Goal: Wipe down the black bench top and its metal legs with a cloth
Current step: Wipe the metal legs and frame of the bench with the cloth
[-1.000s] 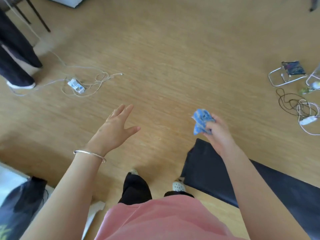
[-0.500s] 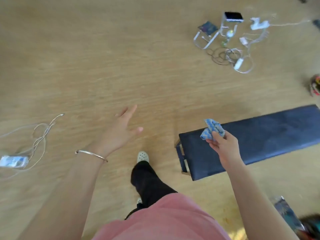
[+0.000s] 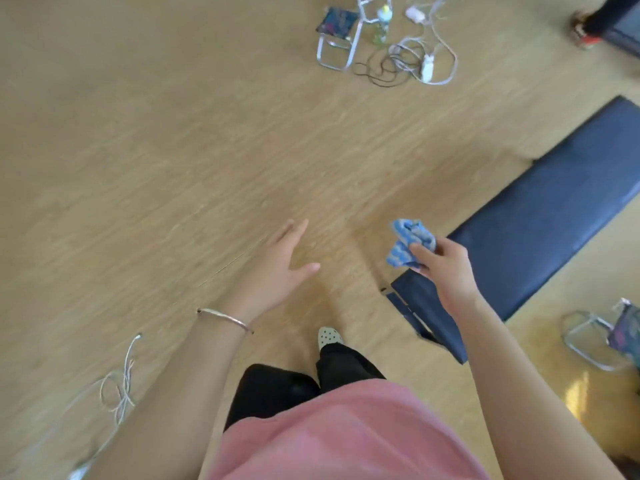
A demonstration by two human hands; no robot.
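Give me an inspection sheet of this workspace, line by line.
Surface: wooden floor, light planks.
Job's things: black bench stands to the right; blue cloth is bunched and held by the bench's near end, not on the top.
Clutter: folding stool and bottle far ahead; second stool at right.
Grips: left hand open, holding nothing; right hand pinches the cloth.
Cables: tangled cables by the far stool; white cable on the floor at lower left.
Surroundings: someone's foot at top right, blurred.
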